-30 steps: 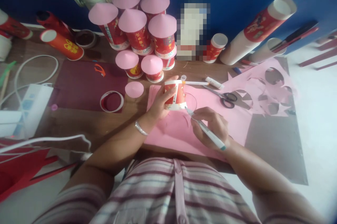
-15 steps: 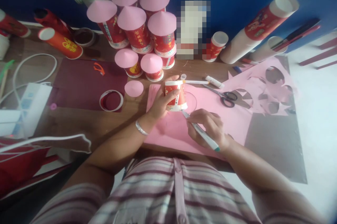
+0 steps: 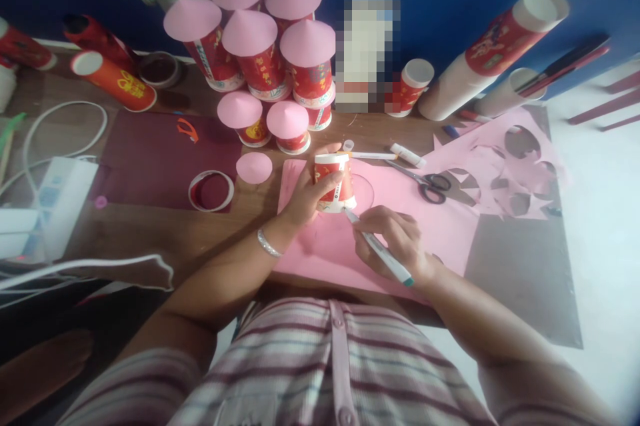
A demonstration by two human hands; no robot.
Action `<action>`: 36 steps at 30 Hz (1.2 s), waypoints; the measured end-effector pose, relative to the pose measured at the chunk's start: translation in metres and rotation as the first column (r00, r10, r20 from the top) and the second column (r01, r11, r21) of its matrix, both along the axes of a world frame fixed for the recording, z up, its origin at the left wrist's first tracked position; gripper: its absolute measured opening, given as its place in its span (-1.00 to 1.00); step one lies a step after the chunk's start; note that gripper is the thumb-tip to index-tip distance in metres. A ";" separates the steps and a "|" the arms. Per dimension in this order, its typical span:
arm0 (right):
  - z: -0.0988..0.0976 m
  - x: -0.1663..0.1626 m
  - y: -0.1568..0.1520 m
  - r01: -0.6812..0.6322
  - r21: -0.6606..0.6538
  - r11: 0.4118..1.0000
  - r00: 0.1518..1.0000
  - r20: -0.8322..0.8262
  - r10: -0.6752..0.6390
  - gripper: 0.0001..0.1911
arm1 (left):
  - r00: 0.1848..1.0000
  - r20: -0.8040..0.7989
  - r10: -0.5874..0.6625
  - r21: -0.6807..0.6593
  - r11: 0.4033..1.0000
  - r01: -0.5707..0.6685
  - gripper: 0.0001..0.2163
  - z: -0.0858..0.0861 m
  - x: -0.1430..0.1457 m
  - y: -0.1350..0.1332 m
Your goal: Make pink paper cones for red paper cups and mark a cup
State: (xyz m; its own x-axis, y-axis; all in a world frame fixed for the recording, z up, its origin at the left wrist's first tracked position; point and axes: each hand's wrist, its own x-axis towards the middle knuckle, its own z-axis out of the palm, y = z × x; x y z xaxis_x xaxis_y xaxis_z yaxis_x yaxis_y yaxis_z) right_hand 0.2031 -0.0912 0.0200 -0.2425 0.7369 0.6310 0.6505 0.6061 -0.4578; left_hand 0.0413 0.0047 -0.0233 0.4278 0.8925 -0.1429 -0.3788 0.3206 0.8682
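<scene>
My left hand (image 3: 306, 194) is closed around an upturned red and white paper cup (image 3: 336, 181) that stands on a sheet of pink paper (image 3: 400, 213). My right hand (image 3: 395, 239) grips a white pen with a green end (image 3: 380, 249); its tip touches the paper at the cup's near rim. A drawn circle shows on the paper just right of the cup.
Several red cups topped with pink paper cones (image 3: 260, 46) stand at the back. A pink paper disc (image 3: 254, 167), a tape roll (image 3: 211, 191), scissors (image 3: 425, 185), a glue stick (image 3: 407, 155), cut pink scraps (image 3: 510, 166), cardboard tubes (image 3: 493, 46) and a power strip (image 3: 60, 203) lie around.
The pen tip has slid left along the cup's near rim, and my right hand moved with it. My left hand still holds the cup in place.
</scene>
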 end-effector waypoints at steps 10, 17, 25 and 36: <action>-0.002 0.000 0.001 -0.004 0.014 1.000 1.000 0.010 0.004 -0.75 | 0.999 0.009 -0.038 0.014 0.999 0.038 -0.45 -0.001 0.001 -0.001; -0.002 0.000 0.000 -0.072 0.062 0.996 0.997 -0.010 0.072 -0.71 | 1.000 0.020 0.000 0.025 1.000 0.000 -0.50 0.002 0.001 0.000; -0.004 0.002 0.000 -0.036 0.048 0.998 0.999 0.000 0.036 -0.69 | 0.998 0.055 -0.001 0.000 1.000 0.001 -0.44 0.006 0.001 0.001; -0.002 0.004 0.001 -0.035 0.025 0.999 0.999 0.017 0.035 -0.70 | 0.998 0.058 -0.007 0.030 1.000 0.005 -0.48 0.004 0.001 0.001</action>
State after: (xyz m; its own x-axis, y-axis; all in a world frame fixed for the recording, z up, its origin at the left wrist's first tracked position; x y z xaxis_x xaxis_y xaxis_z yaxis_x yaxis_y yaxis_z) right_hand 0.2066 -0.0904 0.0180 -0.2781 0.7119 0.6449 0.6358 0.6397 -0.4320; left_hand 0.0419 0.0057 -0.0197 0.4401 0.8934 -0.0906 -0.4273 0.2971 0.8539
